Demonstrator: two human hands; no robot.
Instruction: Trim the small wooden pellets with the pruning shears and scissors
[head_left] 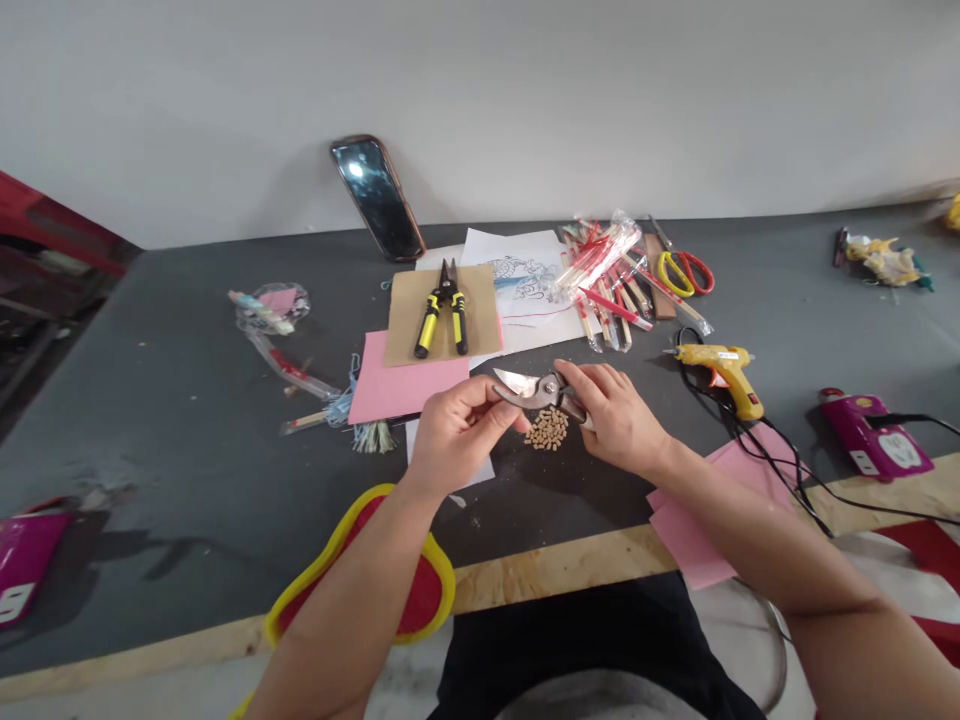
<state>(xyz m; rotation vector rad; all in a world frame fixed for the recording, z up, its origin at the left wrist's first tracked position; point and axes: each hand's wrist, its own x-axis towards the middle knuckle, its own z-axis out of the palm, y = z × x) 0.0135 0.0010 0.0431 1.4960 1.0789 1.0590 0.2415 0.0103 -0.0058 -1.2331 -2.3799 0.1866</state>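
A pair of pruning shears [531, 390] is gripped by its handles in my right hand [621, 415], its blades parted and pointing left. At the blade tips, my left hand [459, 432] has thumb and forefinger pinched together. Whatever lies between those fingers is too small to make out. On the dark tabletop below the shears is a small pile of short tan pieces [547, 430], like cut bits of wooden stick. Beyond my hands, yellow-and-black snips [442, 308] rest on a brown card [480, 300], over pink sheets [409, 378].
Wrapped chopsticks [607, 280] lie at the back, beside scissors [685, 272]. A phone [377, 197] leans on the wall. To the right are a yellow glue gun [721, 372], its cable and a magenta power box [874, 435]. A yellow-rimmed red shape [427, 595] overlaps the front edge.
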